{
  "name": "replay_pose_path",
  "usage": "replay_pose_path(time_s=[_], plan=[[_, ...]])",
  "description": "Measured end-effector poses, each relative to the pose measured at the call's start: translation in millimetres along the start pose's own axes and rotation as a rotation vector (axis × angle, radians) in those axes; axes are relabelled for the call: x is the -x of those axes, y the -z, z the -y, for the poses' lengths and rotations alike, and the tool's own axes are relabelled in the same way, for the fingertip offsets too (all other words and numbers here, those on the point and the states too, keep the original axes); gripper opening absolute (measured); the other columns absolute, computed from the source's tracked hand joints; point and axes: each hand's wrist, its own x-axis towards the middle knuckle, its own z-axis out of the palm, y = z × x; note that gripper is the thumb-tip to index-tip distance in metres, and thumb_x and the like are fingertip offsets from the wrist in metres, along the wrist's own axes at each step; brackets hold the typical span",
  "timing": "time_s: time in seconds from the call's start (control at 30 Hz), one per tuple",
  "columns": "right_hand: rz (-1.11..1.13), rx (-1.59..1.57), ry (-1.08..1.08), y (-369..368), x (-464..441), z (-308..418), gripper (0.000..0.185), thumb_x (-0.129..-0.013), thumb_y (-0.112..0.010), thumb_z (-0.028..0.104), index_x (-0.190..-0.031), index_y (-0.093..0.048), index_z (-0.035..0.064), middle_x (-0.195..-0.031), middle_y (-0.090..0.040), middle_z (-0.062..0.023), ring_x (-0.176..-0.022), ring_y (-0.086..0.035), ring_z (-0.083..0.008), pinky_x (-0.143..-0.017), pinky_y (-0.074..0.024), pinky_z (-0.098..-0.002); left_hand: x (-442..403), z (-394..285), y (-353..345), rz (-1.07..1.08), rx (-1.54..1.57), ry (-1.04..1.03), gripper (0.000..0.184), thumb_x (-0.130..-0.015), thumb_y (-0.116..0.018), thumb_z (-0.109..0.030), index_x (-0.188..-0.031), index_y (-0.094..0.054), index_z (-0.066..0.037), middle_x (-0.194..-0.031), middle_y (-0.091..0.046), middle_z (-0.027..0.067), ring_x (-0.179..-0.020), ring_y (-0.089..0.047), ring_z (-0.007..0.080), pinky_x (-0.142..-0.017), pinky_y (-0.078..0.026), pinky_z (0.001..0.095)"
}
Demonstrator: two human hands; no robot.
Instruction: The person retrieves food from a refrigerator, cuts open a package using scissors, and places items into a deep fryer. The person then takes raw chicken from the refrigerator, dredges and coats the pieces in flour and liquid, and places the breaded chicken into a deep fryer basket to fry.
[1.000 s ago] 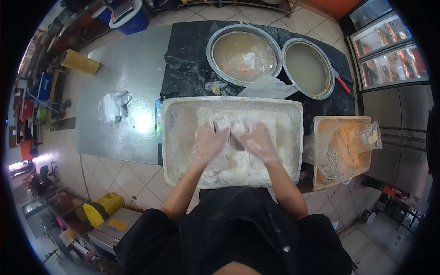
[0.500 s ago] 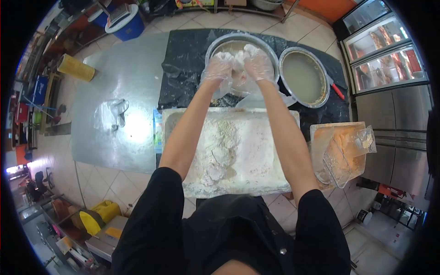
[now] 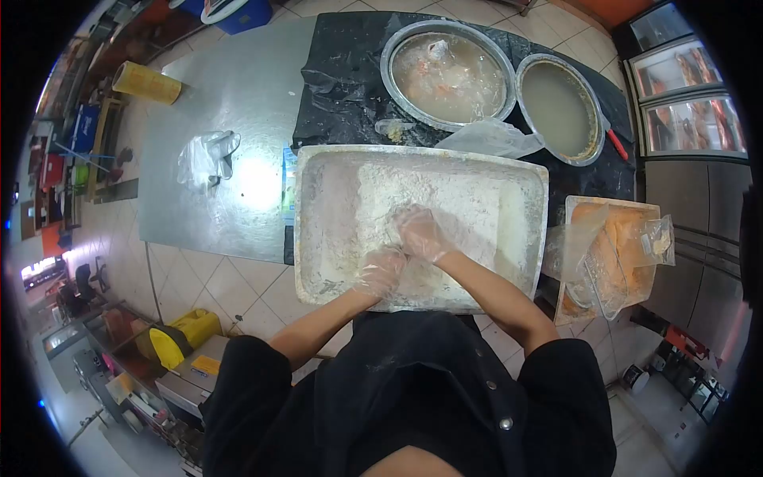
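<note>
Both of my hands, in clear plastic gloves, are down in the white flour [image 3: 397, 184] of a large rectangular tub [image 3: 509, 163]. My left hand [image 3: 381, 270] is near the tub's front wall, its fingers curled into the flour. Just right of it and farther in, my right hand [image 3: 421, 234] also has its fingers bent down. Whatever they grip is buried or covered with flour. Beyond the tub stands a round metal bowl [image 3: 387, 60] of cloudy liquid with pale and pinkish pieces [image 3: 437, 52] in it.
A second metal bowl [image 3: 556, 103] of cloudy liquid stands at the right, a red handle [image 3: 616, 145] beside it. Clear plastic [image 3: 489, 139] lies behind the tub. An orange-coated bin [image 3: 620, 246] is at right. A crumpled glove [image 3: 208, 159] lies on the metal table [image 3: 238, 95].
My hands have come back from over the round bowl and down into the flour tub. The view has shifted, and the lumps seen in the flour before are now covered or hidden.
</note>
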Motion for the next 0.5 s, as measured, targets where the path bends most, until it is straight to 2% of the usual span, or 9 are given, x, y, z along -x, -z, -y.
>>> replay_pose_path(time_s=[0.1, 0.13, 0.2, 0.23, 0.3, 0.33, 0.37, 0.43, 0.5], plan=[[-0.135, -0.101, 0.016, -9.6, 32.8, -19.3, 0.045, -0.08, -0.063, 0.032, -0.101, -0.063, -0.007, -0.091, -0.068, -0.0235, -0.087, -0.065, -0.0371, -0.08, -0.0516, -0.0426, 0.3, -8.9, 33.5, 0.04, 0.052, 0.085, 0.03, -0.087, -0.054, -0.028, -0.096, -0.067, -0.002, -0.094, -0.068, 0.021, -0.091, -0.065, 0.0374, -0.079, -0.052, 0.0467], [-0.177, -0.148, 0.009, -11.6, 42.0, -23.2, 0.046, -0.081, -0.064, 0.033, -0.104, -0.061, -0.0069, -0.091, -0.067, -0.0242, -0.087, -0.065, -0.0375, -0.08, -0.0514, -0.0421, -1.4, 1.9, 31.9, 0.022, 0.105, 0.056, 0.034, -0.088, -0.054, -0.03, -0.097, -0.066, 0.0, -0.095, -0.068, 0.0223, -0.09, -0.065, 0.0379, -0.08, -0.052, 0.0467], [-0.262, -0.174, -0.052, -26.4, 52.4, -20.5, 0.046, -0.08, -0.068, 0.03, -0.107, -0.062, -0.0059, -0.092, -0.068, -0.0227, -0.087, -0.066, -0.034, -0.083, -0.0512, -0.0415, -5.2, 34.6, 28.2, -0.014, 0.206, -0.01, 0.041, -0.09, -0.052, -0.034, -0.099, -0.066, 0.004, -0.096, -0.068, 0.025, -0.09, -0.066, 0.0389, -0.08, -0.051, 0.0469], [-0.303, -0.19, -0.082, -24.7, 56.6, -14.5, 0.047, -0.079, -0.069, 0.029, -0.109, -0.062, -0.0054, -0.093, -0.068, -0.022, -0.088, -0.066, -0.0323, -0.084, -0.051, -0.0411, -0.9, 36.6, 44.2, -0.019, 0.278, 0.073, 0.044, -0.09, -0.053, -0.036, -0.1, -0.066, 0.005, -0.097, -0.067, 0.026, -0.091, -0.065, 0.04, -0.082, -0.051, 0.0476], [-0.24, -0.553, -0.152, 5.5, 69.1, -4.2, 0.045, -0.078, -0.072, 0.03, -0.107, -0.064, -0.0032, -0.088, -0.069, -0.0198, -0.083, -0.067, -0.0318, -0.081, -0.0521, -0.0415, 11.6, 36.1, 79.0, -0.033, 0.416, 0.246, 0.05, -0.089, -0.053, -0.04, -0.103, -0.065, 0.006, -0.1, -0.066, 0.0281, -0.093, -0.064, 0.0422, -0.085, -0.049, 0.0491], [-0.204, -0.736, -0.182, 24.9, 73.0, 2.7, 0.044, -0.077, -0.073, 0.03, -0.106, -0.066, -0.0021, -0.086, -0.069, -0.0188, -0.08, -0.068, -0.0316, -0.079, -0.0526, -0.0417, 18.0, 30.4, 90.2, -0.107, 0.519, 0.296, 0.05, -0.09, -0.052, -0.041, -0.102, -0.065, 0.005, -0.1, -0.066, 0.0288, -0.094, -0.063, 0.0432, -0.086, -0.048, 0.0502], [-0.22, -0.79, -0.3, 34.8, 75.4, 5.7, 0.041, -0.078, -0.071, 0.032, -0.102, -0.068, -0.0006, -0.084, -0.069, -0.0182, -0.079, -0.068, -0.0305, -0.076, -0.0529, -0.0418, 25.7, 23.3, 97.5, -0.184, 0.628, 0.349, 0.05, -0.09, -0.051, -0.042, -0.102, -0.066, 0.005, -0.101, -0.065, 0.0295, -0.095, -0.062, 0.0443, -0.087, -0.047, 0.0513], [-0.234, -0.896, -0.545, 42.2, 84.8, 13.5, 0.037, -0.08, -0.066, 0.037, -0.093, -0.071, 0.0024, -0.081, -0.07, -0.0171, -0.075, -0.068, -0.0283, -0.069, -0.0534, -0.0422, 27.5, 7.2, 80.2, -0.22, 0.584, 0.413, 0.049, -0.091, -0.049, -0.042, -0.1, -0.066, 0.003, -0.101, -0.065, 0.0303, -0.098, -0.061, 0.0455, -0.089, -0.045, 0.0526], [-0.311, -0.587, -0.433, 9.5, 67.8, 27.5, 0.033, -0.079, -0.069, 0.031, -0.09, -0.069, -0.0003, -0.075, -0.067, -0.0211, -0.071, -0.067, -0.0355, -0.066, -0.0528, -0.0439, -6.9, -9.8, 24.5, -0.148, 0.259, 0.406, 0.048, -0.093, -0.047, -0.041, -0.097, -0.067, 0.002, -0.1, -0.065, 0.0305, -0.1, -0.061, 0.0458, -0.088, -0.045, 0.0529]])
